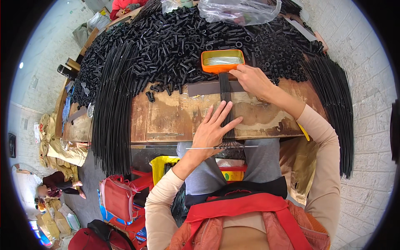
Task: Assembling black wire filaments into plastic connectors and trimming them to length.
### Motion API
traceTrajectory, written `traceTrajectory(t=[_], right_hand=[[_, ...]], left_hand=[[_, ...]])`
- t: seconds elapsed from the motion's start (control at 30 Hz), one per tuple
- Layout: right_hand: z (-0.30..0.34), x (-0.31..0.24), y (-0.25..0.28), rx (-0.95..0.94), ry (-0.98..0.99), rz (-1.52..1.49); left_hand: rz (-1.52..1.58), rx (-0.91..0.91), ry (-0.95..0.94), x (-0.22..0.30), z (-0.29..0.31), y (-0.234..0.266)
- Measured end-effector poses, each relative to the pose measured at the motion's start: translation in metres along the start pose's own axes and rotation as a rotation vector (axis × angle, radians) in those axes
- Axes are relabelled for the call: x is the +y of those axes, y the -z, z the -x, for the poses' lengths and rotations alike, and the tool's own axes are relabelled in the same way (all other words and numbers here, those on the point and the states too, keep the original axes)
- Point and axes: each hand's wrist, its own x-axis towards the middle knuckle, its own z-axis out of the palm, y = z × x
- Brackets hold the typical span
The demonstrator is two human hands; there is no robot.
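A flat row of thin black rods [225, 89] lies lengthwise on the wooden table, running toward me over its front edge. My left hand [214, 131] rests flat on the row with its fingers spread. Just under that wrist, a thin metal bar [200, 148] crosses the near ends of the rods. My right hand [252, 81] is at the far ends, thumb and fingertips pinched together beside an orange tray [205, 66]. Anything between those fingertips is too small to make out. Inside the tray lie many thin silvery pins [225, 61].
A big heap of black tubular parts [175, 46] covers the back of the table [162, 121]. Bundles of long black rods hang over the edge at left [110, 112] and right [335, 112]. A dark flat strip [202, 88] lies under the row. Another person's red sleeve [118, 6] shows far left.
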Motion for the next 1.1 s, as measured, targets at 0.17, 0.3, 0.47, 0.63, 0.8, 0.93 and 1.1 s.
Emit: traceTrajectory(t=[0.17,0.3,0.47,0.63,0.8,0.93,1.1], right_hand=[[-0.007,0.013,-0.009,0.096,0.071,-0.057],[-0.013,0.015,-0.016,0.105,0.069,-0.084],[-0.012,0.012,-0.015,0.123,0.136,-0.045],[-0.018,0.007,-0.014,0.149,0.096,-0.138],[-0.015,0.001,-0.008,0.198,0.098,-0.127],[0.008,0.014,0.001,0.022,-0.054,0.181],[0.004,0.013,0.010,0.058,-0.045,0.013]], left_hand=[[0.076,0.062,-0.018,-0.001,-0.001,-0.004],[0.109,0.080,-0.020,-0.002,-0.001,-0.004],[0.086,0.079,-0.014,-0.002,0.001,-0.003],[0.099,0.093,-0.016,-0.002,0.001,-0.005],[0.139,0.129,-0.006,-0.001,-0.001,-0.007],[0.144,0.141,-0.001,0.000,0.002,-0.007],[0.133,0.145,0.003,-0.001,0.002,-0.009]])
